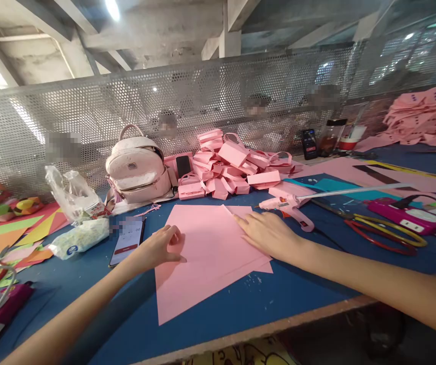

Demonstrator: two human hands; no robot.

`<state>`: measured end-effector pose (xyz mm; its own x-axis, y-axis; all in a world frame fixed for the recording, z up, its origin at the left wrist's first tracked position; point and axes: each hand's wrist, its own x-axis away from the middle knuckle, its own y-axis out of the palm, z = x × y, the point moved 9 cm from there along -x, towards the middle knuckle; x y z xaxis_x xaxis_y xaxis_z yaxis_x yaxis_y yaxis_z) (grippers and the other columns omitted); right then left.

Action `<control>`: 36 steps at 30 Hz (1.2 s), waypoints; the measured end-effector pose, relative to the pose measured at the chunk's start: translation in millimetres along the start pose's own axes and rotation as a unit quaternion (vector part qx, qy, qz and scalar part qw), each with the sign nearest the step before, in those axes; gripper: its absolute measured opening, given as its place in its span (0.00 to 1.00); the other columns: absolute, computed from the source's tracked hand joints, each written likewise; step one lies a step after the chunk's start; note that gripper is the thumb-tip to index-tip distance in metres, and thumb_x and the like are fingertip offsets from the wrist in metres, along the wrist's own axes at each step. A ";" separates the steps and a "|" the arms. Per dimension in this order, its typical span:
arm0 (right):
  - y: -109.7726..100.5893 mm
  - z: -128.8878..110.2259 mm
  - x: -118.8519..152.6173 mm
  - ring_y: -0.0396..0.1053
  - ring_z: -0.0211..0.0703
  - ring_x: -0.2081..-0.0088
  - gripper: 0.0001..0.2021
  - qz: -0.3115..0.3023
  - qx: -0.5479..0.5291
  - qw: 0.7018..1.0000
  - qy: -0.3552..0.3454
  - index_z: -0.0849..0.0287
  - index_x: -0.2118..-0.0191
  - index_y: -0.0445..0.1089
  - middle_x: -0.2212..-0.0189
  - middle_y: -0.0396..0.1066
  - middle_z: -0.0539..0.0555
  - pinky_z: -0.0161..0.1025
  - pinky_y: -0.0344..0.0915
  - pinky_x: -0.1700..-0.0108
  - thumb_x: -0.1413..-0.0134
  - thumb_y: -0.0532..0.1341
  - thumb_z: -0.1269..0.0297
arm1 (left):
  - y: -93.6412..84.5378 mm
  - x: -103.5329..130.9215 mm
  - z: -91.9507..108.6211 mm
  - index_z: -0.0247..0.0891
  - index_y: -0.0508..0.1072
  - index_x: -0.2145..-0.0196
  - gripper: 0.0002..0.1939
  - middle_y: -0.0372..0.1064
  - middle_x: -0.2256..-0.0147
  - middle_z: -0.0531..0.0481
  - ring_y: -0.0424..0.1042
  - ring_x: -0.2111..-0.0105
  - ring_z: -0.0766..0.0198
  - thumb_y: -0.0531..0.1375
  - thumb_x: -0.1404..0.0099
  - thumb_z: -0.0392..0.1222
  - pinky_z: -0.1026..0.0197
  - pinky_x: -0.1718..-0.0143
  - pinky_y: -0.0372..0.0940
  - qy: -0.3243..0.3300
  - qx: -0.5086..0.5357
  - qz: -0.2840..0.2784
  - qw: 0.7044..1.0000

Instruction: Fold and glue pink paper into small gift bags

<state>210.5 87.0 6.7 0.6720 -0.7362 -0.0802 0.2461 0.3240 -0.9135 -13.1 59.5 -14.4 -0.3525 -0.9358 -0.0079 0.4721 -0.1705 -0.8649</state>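
Far left, magenta power strip [8, 310] on blue surface [286, 296]; then phone [129, 241], screen lit. Left hand [160, 247] over left part of pink paper [203, 271], fingers loosely curled, thumb apart from them. Paper lies flat on surface, between and under both hands. Right hand [267, 233] spread palm-down on paper's right part. Glue gun [286, 204] just beside that hand; scissors [349, 218] farther right

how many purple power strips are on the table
2: the left strip, at the lower left, partly cut off by the picture's edge, and the right strip, to the right of the glue gun. More could be hidden.
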 end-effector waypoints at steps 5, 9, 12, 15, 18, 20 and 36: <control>-23.8 -29.3 -30.3 0.68 0.56 0.48 0.16 0.029 -0.248 0.960 -0.126 0.58 0.50 0.72 0.53 0.73 0.59 0.45 0.63 0.51 0.43 0.66 0.60 | -2.2 -3.8 6.6 0.39 0.66 0.70 0.19 0.68 0.70 0.53 0.67 0.70 0.61 0.70 0.47 0.51 0.62 0.69 0.59 -0.016 0.008 -0.063 0.998; -20.4 -36.5 -58.3 0.68 0.53 0.51 0.12 -0.009 -0.349 0.929 -0.122 0.57 0.57 0.73 0.56 0.72 0.56 0.42 0.62 0.54 0.47 0.68 0.61 | -3.8 -4.3 19.2 0.39 0.66 0.66 0.18 0.69 0.65 0.51 0.68 0.65 0.60 0.70 0.47 0.47 0.62 0.65 0.60 -0.026 0.016 -0.072 0.997; -14.4 -40.0 -70.7 0.70 0.48 0.58 0.13 -0.036 -0.379 0.918 -0.115 0.58 0.60 0.72 0.62 0.73 0.53 0.37 0.61 0.63 0.50 0.69 0.60 | 0.2 -5.5 18.4 0.39 0.65 0.64 0.19 0.69 0.67 0.53 0.68 0.67 0.62 0.69 0.46 0.47 0.62 0.67 0.59 -0.039 0.022 -0.095 0.994; -4.4 -42.1 -76.0 0.69 0.43 0.64 0.13 -0.071 -0.415 0.900 -0.115 0.57 0.62 0.71 0.67 0.72 0.50 0.34 0.58 0.69 0.51 0.69 0.58 | 2.4 -9.5 13.3 0.39 0.65 0.68 0.18 0.66 0.70 0.55 0.65 0.69 0.63 0.70 0.48 0.47 0.63 0.69 0.56 -0.047 0.019 -0.116 0.992; 2.7 -42.6 -77.2 0.68 0.42 0.63 0.12 -0.085 -0.442 0.884 -0.125 0.57 0.65 0.71 0.66 0.71 0.49 0.34 0.57 0.68 0.52 0.69 0.58 | 2.0 -14.2 12.3 0.39 0.66 0.71 0.17 0.64 0.70 0.55 0.64 0.68 0.62 0.71 0.49 0.47 0.63 0.68 0.55 -0.038 0.021 -0.131 0.990; 4.9 -43.4 -76.7 0.67 0.41 0.62 0.11 -0.090 -0.458 0.874 -0.134 0.57 0.67 0.70 0.66 0.70 0.49 0.34 0.58 0.65 0.54 0.70 0.59 | 2.0 -16.6 14.5 0.39 0.67 0.69 0.17 0.65 0.68 0.55 0.65 0.67 0.62 0.71 0.49 0.46 0.63 0.66 0.56 -0.028 0.028 -0.139 0.989; -24.6 -67.0 -56.5 0.64 0.40 0.72 0.10 -0.088 -0.398 0.898 -0.166 0.57 0.68 0.75 0.75 0.70 0.49 0.35 0.50 0.71 0.40 0.60 0.59 | 13.3 -23.7 43.6 0.38 0.73 0.73 0.08 0.65 0.75 0.55 0.61 0.74 0.66 0.63 0.39 0.43 0.64 0.73 0.52 0.035 0.038 -0.081 0.995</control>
<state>119.7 80.8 6.9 0.8754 -0.4737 0.0968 -0.1186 -0.4044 -0.9069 36.8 66.0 -3.8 -0.4831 -0.8707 0.0921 0.4632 -0.3435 -0.8170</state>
